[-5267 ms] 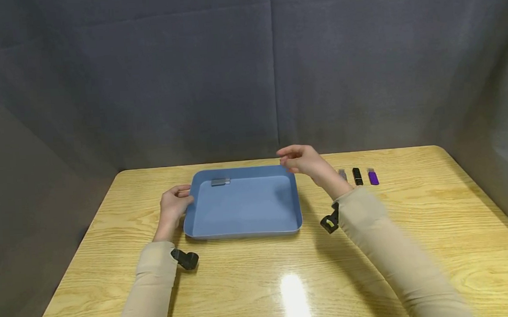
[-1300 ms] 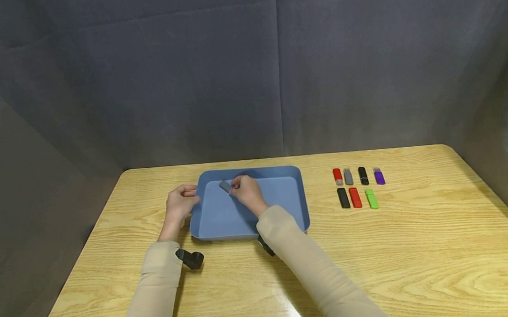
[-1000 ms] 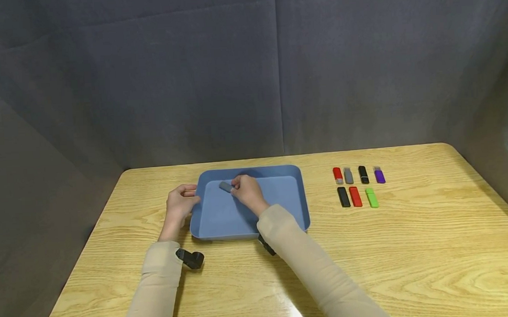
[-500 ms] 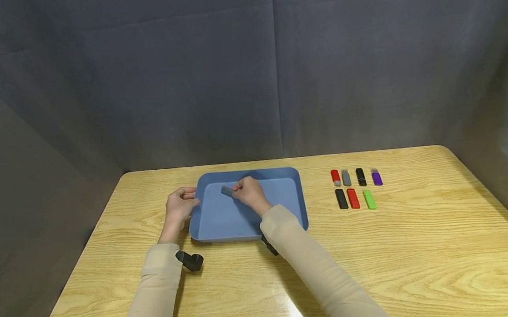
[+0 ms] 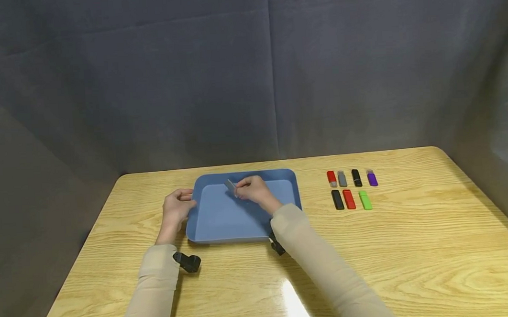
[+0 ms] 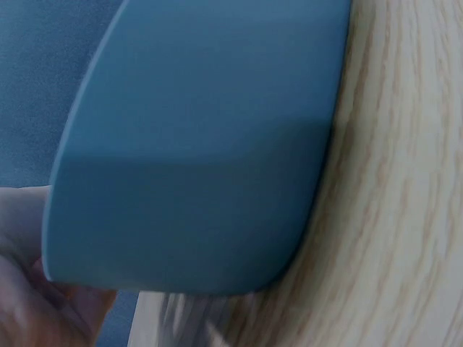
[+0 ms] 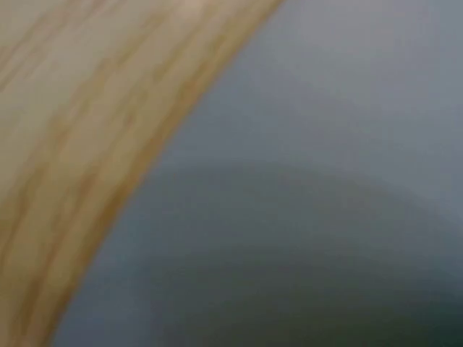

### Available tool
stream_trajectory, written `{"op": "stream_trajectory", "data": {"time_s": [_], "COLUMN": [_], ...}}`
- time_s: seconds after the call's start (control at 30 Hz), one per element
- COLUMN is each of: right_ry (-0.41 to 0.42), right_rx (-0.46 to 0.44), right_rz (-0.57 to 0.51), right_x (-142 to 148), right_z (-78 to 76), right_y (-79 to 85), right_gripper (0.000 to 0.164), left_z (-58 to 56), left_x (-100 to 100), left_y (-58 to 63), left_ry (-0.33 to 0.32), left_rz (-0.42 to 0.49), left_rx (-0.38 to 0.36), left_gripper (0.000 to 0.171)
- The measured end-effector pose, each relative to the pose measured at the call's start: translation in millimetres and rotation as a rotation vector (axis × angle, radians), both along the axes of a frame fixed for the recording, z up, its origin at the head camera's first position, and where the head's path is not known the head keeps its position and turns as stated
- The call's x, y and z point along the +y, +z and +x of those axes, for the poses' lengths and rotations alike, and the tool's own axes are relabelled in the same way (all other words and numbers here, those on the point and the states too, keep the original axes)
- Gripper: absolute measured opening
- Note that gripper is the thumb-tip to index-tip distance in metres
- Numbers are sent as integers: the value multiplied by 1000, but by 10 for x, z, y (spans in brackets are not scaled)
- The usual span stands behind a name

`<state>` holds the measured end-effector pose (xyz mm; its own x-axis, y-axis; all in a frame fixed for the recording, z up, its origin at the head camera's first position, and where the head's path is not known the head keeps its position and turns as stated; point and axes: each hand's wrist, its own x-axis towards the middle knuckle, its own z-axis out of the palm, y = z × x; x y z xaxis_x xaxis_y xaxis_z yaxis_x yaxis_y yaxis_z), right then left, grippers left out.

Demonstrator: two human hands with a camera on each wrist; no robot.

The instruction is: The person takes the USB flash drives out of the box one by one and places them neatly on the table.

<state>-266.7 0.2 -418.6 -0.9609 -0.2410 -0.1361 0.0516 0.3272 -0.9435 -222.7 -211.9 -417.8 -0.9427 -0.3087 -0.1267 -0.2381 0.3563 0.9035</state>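
A grey USB stick [image 5: 229, 185], tilted, is pinched between thumb and fingertips of my right hand [image 5: 256, 190] over the blue tray [image 5: 227, 223]; the fingers cover its near end. My left hand [image 5: 176, 208] holds the tray's left wall, thumb at the rim. In the left wrist view part of this hand [image 6: 36, 303] shows beside the tray wall [image 6: 195, 159]. The right wrist view is blurred, with the tray [image 7: 325, 123] in it but no fingers.
Right of the tray, two rows of USB sticks lie on the wooden table [image 5: 414, 246]. The back row has red [image 5: 331, 179], grey [image 5: 342, 179], black [image 5: 356, 178] and purple [image 5: 372, 178]; the front has black [image 5: 337, 199], red [image 5: 348, 199] and green [image 5: 365, 200]. A dark curtain [image 5: 190, 85] stands behind.
Earlier the grey USB stick lay in the tray's back left and my right hand was empty at the back right corner. Now that hand pinches it, shifted slightly right and more tilted.
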Motion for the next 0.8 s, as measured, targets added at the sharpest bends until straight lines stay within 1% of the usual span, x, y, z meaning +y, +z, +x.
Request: {"op": "stream_trajectory", "data": {"time_s": [0.07, 0.17, 0.3, 0.4, 0.57, 0.67, 0.8], "right_ry": [4, 26, 73, 108, 132, 117, 84], "right_rx": [-44, -90, -98, -87, -81, -75, -58], "right_rz": [-61, -124, -171, -174, -172, -188, -173], "right_x": [37, 105, 235, 345, 549, 671, 855], "right_z": [-3, -5, 4, 23, 47, 55, 72], "right_y": [27, 85, 160, 222, 320, 373, 443], "right_gripper": [27, 34, 50, 57, 57, 55, 52], "left_z": [-1, 0, 4, 8, 9, 7, 4], "left_x": [-1, 2, 19, 25, 30, 30, 35], "left_y": [2, 9, 15, 19, 20, 15, 12], "left_ry": [3, 6, 7, 6, 4, 7, 4], "left_rz": [-3, -1, 12, 12, -5, -13, -11], "left_rx": [8, 20, 26, 27, 26, 22, 21], "left_gripper": [41, 40, 40, 40, 40, 40, 39]}}
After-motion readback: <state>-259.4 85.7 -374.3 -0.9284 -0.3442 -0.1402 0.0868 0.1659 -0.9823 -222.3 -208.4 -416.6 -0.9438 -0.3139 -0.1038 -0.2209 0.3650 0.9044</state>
